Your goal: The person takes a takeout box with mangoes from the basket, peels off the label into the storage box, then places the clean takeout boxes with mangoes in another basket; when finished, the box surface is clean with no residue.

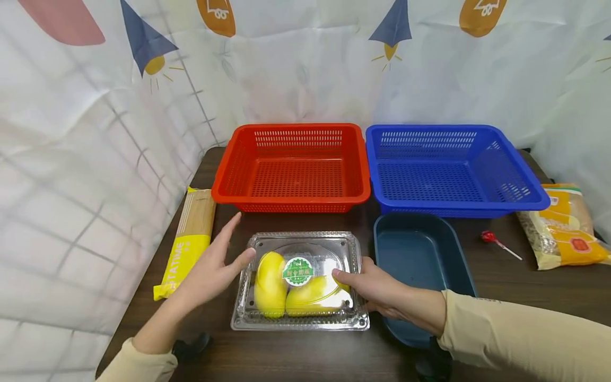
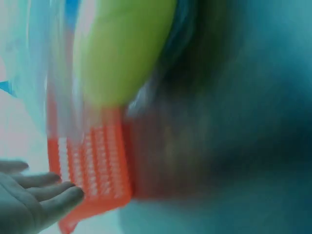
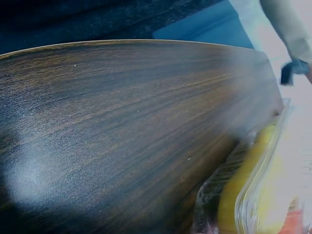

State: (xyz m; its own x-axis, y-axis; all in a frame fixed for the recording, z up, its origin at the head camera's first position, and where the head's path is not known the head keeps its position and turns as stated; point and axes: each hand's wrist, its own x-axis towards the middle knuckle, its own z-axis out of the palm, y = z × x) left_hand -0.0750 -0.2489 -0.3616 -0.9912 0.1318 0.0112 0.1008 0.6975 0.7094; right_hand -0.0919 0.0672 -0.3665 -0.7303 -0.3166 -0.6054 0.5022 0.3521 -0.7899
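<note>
A clear plastic clamshell box (image 1: 296, 324) with a green round label (image 1: 298, 271) holds yellow mangoes (image 1: 270, 286). My right hand (image 1: 382, 286) grips the box at its right side, thumb over the lid and the other fingers mostly hidden under the edge. At the box's left side is my left hand (image 1: 210, 276), fingers extended and thumb pointing toward the lid's edge. In the left wrist view that hand (image 2: 34, 200) has straight fingers and nothing in them. The right wrist view catches the box (image 3: 248, 200) tilted at lower right, with the right hand outside the view.
A red basket (image 1: 291, 207) and a blue basket (image 1: 458, 204) stand side by side behind the box. Right of the box lies a dark teal tray (image 1: 415, 254). A yellow noodle packet (image 1: 186, 244) is at left; a red lollipop (image 1: 489, 237) and a grain bag (image 1: 563, 228) are at right.
</note>
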